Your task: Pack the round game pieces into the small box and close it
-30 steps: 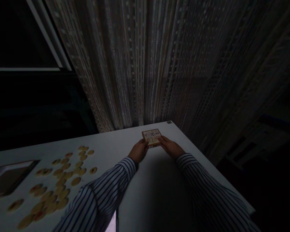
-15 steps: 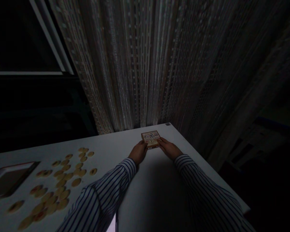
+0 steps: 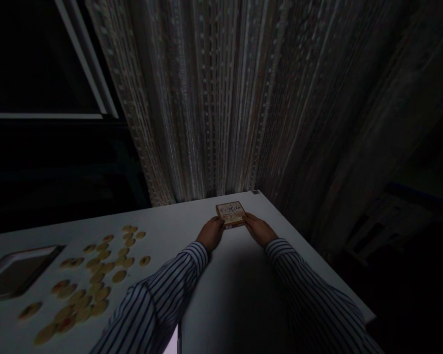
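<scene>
A small flat cardboard box (image 3: 231, 211) with dark lettering on its top lies near the far right corner of the white table. My left hand (image 3: 211, 233) grips its near left corner, fingers closed along the side. At the near right corner my right hand (image 3: 260, 229) is closed on the same box. Both forearms reach out in striped sleeves. To the left, several round wooden game discs (image 3: 96, 278) lie scattered, some with dark or red marks, apart from both hands.
An open shallow tray (image 3: 40, 272) with a dark rim sits on the table's (image 3: 162, 221) left part. A string curtain (image 3: 214, 98) hangs just behind the far edge. A small dark square (image 3: 256, 192) marks the far corner. The room is dim.
The camera view has shifted slightly, so the discs and tray appear a little further right. Both hands stay on the box, and the right thumb has drawn back toward its edge.
</scene>
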The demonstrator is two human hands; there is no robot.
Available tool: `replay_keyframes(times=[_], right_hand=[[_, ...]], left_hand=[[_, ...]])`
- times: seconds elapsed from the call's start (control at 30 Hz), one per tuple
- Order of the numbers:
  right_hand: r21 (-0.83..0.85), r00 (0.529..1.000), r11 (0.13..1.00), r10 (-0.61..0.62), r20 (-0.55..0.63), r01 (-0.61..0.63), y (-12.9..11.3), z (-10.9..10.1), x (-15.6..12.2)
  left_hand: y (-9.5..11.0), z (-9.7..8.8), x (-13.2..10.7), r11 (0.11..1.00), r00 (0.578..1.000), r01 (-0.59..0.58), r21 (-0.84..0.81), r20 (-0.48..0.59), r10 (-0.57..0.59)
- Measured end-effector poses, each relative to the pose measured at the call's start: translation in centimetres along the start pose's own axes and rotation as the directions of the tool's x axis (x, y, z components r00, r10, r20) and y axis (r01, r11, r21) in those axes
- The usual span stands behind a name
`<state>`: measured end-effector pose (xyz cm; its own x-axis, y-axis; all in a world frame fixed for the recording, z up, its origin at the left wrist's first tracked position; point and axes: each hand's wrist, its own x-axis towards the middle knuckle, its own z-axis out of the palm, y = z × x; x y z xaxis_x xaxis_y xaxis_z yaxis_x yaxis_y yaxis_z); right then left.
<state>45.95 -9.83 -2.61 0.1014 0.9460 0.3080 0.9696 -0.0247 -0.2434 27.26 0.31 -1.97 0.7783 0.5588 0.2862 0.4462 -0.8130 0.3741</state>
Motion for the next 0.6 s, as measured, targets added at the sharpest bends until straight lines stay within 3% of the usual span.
replay_keyframes(times=[0.6], right_hand=[[-0.028, 0.998, 0.998, 0.052, -0.03, -0.053, -0.32, 0.19, -0.37]], left_hand=[[0.74, -0.72, -0.34, 1.0, 1.0, 0.013, -0.021, 0.0, -0.013]])
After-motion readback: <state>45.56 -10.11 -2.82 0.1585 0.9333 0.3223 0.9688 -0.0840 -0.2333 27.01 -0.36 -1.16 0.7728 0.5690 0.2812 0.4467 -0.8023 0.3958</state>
